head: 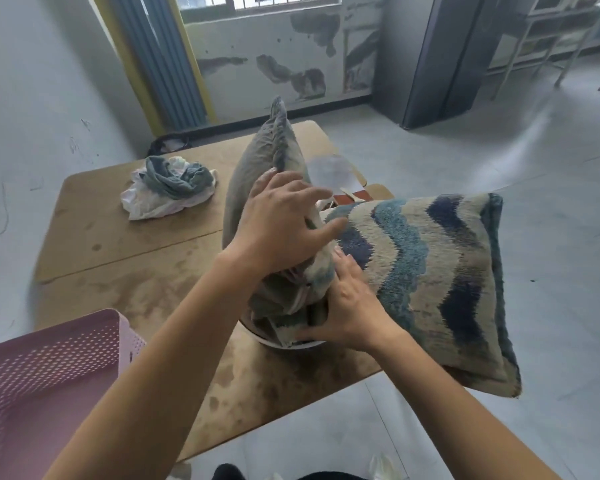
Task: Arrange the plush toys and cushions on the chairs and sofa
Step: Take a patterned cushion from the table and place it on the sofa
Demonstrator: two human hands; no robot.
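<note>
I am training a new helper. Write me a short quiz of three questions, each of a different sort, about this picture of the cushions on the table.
1. True or false: the left hand rests on the grey cushion.
2. Which pattern does the cushion beside the right hand have? A) dots B) wavy stripes C) flowers
3. Fill in: the crumpled cloths lie on the ____.

Key:
1. True.
2. B: the patterned cushion has wavy blue and beige stripes.
3. Table.
</note>
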